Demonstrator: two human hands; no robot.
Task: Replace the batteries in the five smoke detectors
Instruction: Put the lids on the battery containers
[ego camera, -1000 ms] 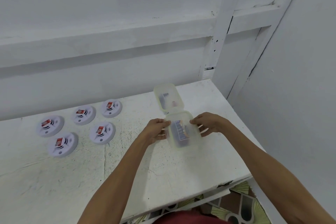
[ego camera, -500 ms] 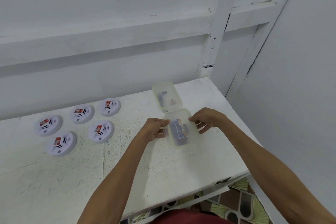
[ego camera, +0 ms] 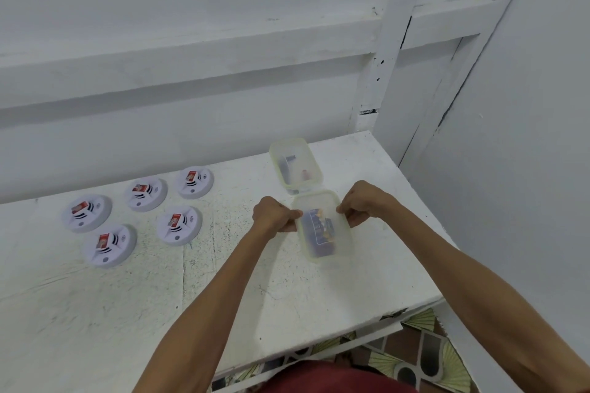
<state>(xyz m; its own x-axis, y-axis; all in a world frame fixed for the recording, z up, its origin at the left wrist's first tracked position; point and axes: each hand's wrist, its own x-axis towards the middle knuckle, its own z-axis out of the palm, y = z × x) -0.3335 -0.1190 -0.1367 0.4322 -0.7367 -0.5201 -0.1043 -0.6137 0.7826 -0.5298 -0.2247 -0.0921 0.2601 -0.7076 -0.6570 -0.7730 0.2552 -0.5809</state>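
Several round white smoke detectors, each with a red battery showing in its back, lie on the left of the white table; the nearest to me is one detector [ego camera: 179,225]. A translucent lidded plastic box [ego camera: 332,242] with dark batteries inside sits in front of me. My left hand [ego camera: 274,214] grips its left edge and my right hand [ego camera: 364,203] grips its right edge, fingers curled at the lid's rim. A second translucent box [ego camera: 295,166] stands just behind it, holding a few small dark and red items.
The white table [ego camera: 223,290] runs up to a white wall at the back and a wall on the right. Its front edge is close to my body, with patterned floor tiles [ego camera: 424,357] below on the right.
Both hands stay on the near box's edges. The view has shifted slightly; the box and detectors have not visibly moved on the table.
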